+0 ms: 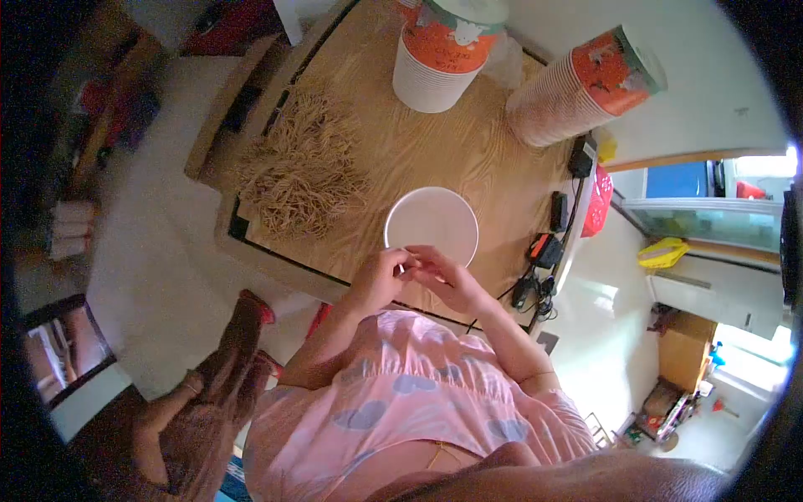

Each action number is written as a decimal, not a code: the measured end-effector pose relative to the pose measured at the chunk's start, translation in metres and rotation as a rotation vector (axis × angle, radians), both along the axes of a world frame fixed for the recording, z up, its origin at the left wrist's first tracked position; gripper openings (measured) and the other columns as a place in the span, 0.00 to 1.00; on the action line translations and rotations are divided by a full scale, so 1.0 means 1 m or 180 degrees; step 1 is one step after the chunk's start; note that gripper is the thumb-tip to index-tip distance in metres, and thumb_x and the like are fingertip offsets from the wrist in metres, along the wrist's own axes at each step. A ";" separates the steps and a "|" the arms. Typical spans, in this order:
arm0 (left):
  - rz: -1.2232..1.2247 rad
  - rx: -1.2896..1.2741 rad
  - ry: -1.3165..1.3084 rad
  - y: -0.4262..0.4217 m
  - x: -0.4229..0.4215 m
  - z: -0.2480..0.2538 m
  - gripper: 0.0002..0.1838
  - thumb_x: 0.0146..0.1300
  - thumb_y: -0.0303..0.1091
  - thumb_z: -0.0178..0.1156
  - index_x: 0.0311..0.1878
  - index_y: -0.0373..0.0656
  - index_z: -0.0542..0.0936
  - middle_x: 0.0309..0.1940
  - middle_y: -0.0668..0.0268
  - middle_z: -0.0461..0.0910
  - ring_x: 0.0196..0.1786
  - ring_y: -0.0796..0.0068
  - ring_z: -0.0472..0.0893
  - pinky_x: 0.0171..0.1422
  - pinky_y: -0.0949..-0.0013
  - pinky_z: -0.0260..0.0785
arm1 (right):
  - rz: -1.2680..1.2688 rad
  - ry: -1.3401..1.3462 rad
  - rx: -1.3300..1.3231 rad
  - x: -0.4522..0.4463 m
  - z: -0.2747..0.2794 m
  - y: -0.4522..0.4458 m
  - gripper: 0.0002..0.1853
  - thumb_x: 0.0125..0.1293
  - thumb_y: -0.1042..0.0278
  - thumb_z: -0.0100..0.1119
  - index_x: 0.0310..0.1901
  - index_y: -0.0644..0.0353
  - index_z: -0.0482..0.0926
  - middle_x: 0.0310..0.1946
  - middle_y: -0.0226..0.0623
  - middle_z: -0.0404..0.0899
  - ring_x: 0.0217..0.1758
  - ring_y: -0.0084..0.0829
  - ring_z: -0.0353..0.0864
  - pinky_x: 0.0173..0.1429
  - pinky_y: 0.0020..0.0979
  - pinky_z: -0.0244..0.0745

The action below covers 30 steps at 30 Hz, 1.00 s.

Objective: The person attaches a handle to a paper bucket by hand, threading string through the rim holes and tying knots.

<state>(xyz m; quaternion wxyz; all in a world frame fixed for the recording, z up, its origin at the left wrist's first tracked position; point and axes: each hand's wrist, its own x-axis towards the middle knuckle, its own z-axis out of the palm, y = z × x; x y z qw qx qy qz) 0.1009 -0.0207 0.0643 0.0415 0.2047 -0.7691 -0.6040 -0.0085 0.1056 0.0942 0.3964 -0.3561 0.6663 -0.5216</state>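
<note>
In the head view, a white paper bucket [431, 219] stands mouth up on the wooden table, its pale inside visible. At its near rim my left hand [386, 274] has its fingers bent and pinched together. Close beside it, my right hand [445, 274] is also closed, its fingers curled toward the left fingertips. Whatever the fingertips hold, if anything, is too small to make out. Left of the bucket lies a heap of tan twine-like strands [305, 167].
Two stacks of paper buckets, one upright [439, 71] and one leaning [560, 96], stand at the table's [393, 151] back. Black power adapters [559, 211] and cables run along its right edge. A seated person [184, 410] is at the lower left.
</note>
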 end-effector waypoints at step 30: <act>-0.0071 -0.1532 -0.0129 -0.041 -0.053 -0.050 0.06 0.53 0.28 0.57 0.35 0.41 0.79 0.34 0.58 0.79 0.36 0.55 0.79 0.40 0.58 0.71 | -0.3164 -0.0331 -0.1165 -0.031 0.110 0.124 0.02 0.61 0.75 0.55 0.32 0.59 0.73 0.24 0.29 0.72 0.28 0.21 0.73 0.27 0.21 0.66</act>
